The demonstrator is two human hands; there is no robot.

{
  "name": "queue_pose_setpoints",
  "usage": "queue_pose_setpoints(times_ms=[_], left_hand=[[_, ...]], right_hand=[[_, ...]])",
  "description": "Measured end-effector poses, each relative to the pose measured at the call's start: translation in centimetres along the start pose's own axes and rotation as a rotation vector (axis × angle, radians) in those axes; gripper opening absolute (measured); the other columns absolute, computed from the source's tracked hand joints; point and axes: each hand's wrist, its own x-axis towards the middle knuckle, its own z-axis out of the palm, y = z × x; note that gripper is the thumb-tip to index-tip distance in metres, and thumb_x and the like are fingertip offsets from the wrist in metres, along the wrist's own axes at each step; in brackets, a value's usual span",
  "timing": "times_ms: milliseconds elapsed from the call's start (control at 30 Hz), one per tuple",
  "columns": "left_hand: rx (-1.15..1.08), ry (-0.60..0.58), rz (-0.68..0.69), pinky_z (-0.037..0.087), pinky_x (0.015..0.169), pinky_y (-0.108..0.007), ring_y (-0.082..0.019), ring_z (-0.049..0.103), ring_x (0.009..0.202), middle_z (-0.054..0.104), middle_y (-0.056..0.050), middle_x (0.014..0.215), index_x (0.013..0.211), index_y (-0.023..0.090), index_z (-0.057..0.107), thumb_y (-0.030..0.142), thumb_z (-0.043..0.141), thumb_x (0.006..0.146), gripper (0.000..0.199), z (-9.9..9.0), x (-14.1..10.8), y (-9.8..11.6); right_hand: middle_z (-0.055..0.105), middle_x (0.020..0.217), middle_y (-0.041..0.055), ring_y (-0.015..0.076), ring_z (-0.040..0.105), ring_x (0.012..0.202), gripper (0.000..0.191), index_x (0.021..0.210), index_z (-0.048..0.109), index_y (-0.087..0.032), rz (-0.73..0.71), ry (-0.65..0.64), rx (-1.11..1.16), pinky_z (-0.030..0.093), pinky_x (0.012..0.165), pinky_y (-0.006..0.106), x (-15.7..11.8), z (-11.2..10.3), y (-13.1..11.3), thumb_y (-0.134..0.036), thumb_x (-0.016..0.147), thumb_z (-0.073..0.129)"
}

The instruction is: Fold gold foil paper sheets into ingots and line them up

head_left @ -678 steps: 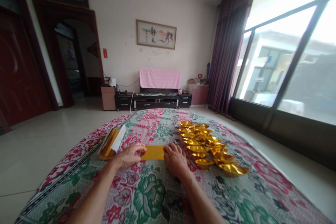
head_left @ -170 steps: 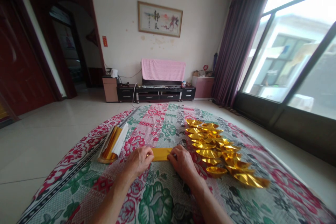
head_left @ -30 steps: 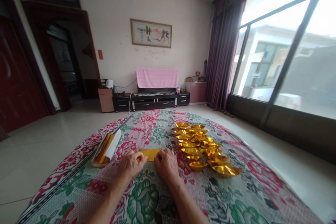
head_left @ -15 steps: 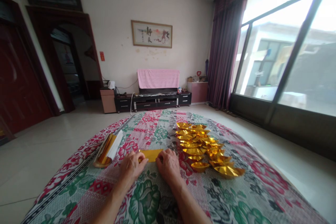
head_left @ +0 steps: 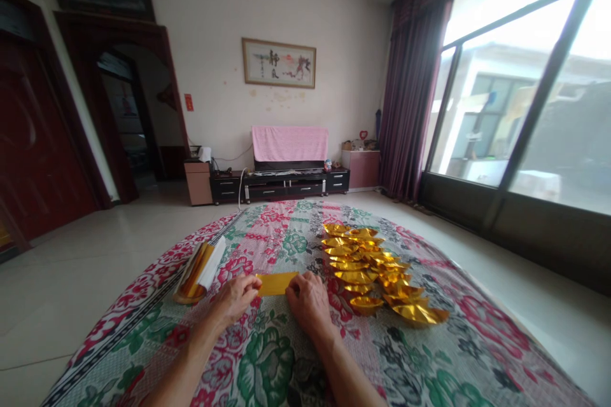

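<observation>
A flat strip of gold foil paper [head_left: 277,283] lies crosswise on the flowered tablecloth [head_left: 267,356]. At its left end, my left hand [head_left: 238,296] pinches the edge between thumb and fingers. My right hand [head_left: 308,297] is curled over the right end, its fingertips closed on the paper and partly hidden. Just right of that hand stand several folded gold paper ingots [head_left: 365,305] in rows. Left of my left hand rests a curled stack of gold and white paper sheets [head_left: 199,273].
The round table fills the foreground. Beyond it a low black TV cabinet [head_left: 296,186] carries a screen under a pink cloth [head_left: 290,143]. A tall window [head_left: 515,108] with a purple curtain [head_left: 410,95] is on the right, and a doorway [head_left: 128,108] is at the left.
My left hand has shifted slightly left along the paper, uncovering more of its left end. My right hand stays at the right end. The whole view has moved slightly.
</observation>
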Motion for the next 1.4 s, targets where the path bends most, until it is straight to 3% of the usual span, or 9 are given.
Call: queue_pose_setpoints(times_ms=[100, 233, 433, 633, 833, 1033, 1100, 1267, 1400], left_hand=[[-0.035, 0.031, -0.022, 0.042, 0.075, -0.021, -0.013, 0.057, 0.08, 0.064, -0.001, 0.085, 0.089, 0.021, 0.063, 0.015, 0.044, 0.072, 0.026, -0.2, -0.1, -0.2], [-0.048, 0.055, -0.139, 0.042, 0.069, -0.018, -0.011, 0.059, 0.074, 0.066, 0.001, 0.08, 0.091, 0.021, 0.061, 0.012, 0.043, 0.072, 0.028, -0.6, -0.1, 0.3], [0.009, 0.118, -0.279, 0.042, 0.066, -0.023, -0.016, 0.062, 0.076, 0.069, -0.001, 0.08, 0.091, 0.022, 0.065, 0.026, 0.043, 0.078, 0.026, -1.0, 0.7, 1.9], [0.012, 0.17, -0.225, 0.043, 0.074, -0.023, -0.016, 0.062, 0.085, 0.07, -0.002, 0.091, 0.089, 0.023, 0.068, 0.026, 0.043, 0.079, 0.027, -0.5, 0.8, 1.9], [0.068, 0.245, -0.143, 0.043, 0.071, -0.023, -0.014, 0.06, 0.073, 0.066, -0.002, 0.083, 0.086, 0.022, 0.068, 0.03, 0.052, 0.076, 0.02, 0.3, 0.3, 1.8], [0.005, 0.342, 0.042, 0.045, 0.071, -0.023, -0.014, 0.059, 0.073, 0.064, -0.003, 0.081, 0.08, 0.02, 0.064, 0.025, 0.048, 0.077, 0.018, 0.4, 0.5, 2.4], [-0.032, 0.351, 0.077, 0.045, 0.07, -0.023, -0.014, 0.06, 0.071, 0.065, -0.003, 0.08, 0.08, 0.019, 0.063, 0.026, 0.046, 0.077, 0.018, 0.3, 0.5, 2.5], [-0.187, 0.295, -0.027, 0.047, 0.064, -0.022, -0.013, 0.062, 0.062, 0.066, 0.0, 0.07, 0.083, 0.021, 0.06, 0.031, 0.046, 0.078, 0.018, 0.5, 0.3, 2.3], [-0.278, 0.282, -0.053, 0.047, 0.064, -0.021, -0.014, 0.064, 0.065, 0.068, -0.001, 0.073, 0.081, 0.02, 0.059, 0.032, 0.047, 0.076, 0.018, 0.4, 0.3, 2.2]], right_hand=[[0.057, 0.078, 0.002, 0.0146, 0.048, 0.076, 0.011, 0.071, 0.062, -0.022, 0.005, -0.008, 0.001, 0.029, 0.069, 0.025, 0.0, -0.1, -0.1, -0.023, 0.078, 0.053], [0.057, 0.078, 0.0018, 0.0145, 0.048, 0.076, 0.01, 0.071, 0.062, -0.022, 0.018, -0.02, -0.01, 0.029, 0.069, 0.024, 0.0, -0.2, -0.2, -0.023, 0.077, 0.054], [0.056, 0.078, 0.0014, 0.0144, 0.047, 0.077, 0.011, 0.072, 0.061, -0.022, 0.014, -0.022, -0.022, 0.029, 0.069, 0.024, 0.1, -0.1, -0.1, -0.025, 0.078, 0.053], [0.056, 0.079, 0.0016, 0.0148, 0.047, 0.076, 0.01, 0.072, 0.062, -0.022, 0.018, -0.029, -0.025, 0.029, 0.069, 0.025, 0.1, -0.1, -0.1, -0.025, 0.078, 0.054], [0.056, 0.078, 0.0027, 0.0163, 0.048, 0.076, 0.01, 0.071, 0.062, -0.022, 0.003, 0.004, -0.008, 0.032, 0.069, 0.026, 0.0, -0.2, -0.3, -0.022, 0.077, 0.053], [0.056, 0.1, 0.0064, 0.0188, 0.049, 0.092, 0.018, 0.094, 0.06, -0.02, -0.026, 0.294, 0.105, 0.034, 0.083, 0.031, 0.6, -0.8, -0.3, -0.019, 0.081, 0.047], [0.055, 0.108, 0.007, 0.0197, 0.048, 0.099, 0.023, 0.101, 0.057, -0.02, -0.034, 0.33, 0.125, 0.033, 0.088, 0.033, 0.7, -0.9, -0.2, -0.021, 0.081, 0.047], [0.058, 0.104, 0.0054, 0.0201, 0.048, 0.1, 0.027, 0.105, 0.056, -0.021, -0.028, 0.251, 0.1, 0.03, 0.091, 0.035, 0.5, -0.4, -0.1, -0.021, 0.079, 0.049], [0.058, 0.107, 0.0069, 0.0205, 0.048, 0.1, 0.031, 0.108, 0.055, -0.019, -0.02, 0.265, 0.091, 0.03, 0.09, 0.035, 0.6, -0.3, -0.1, -0.02, 0.078, 0.049]])
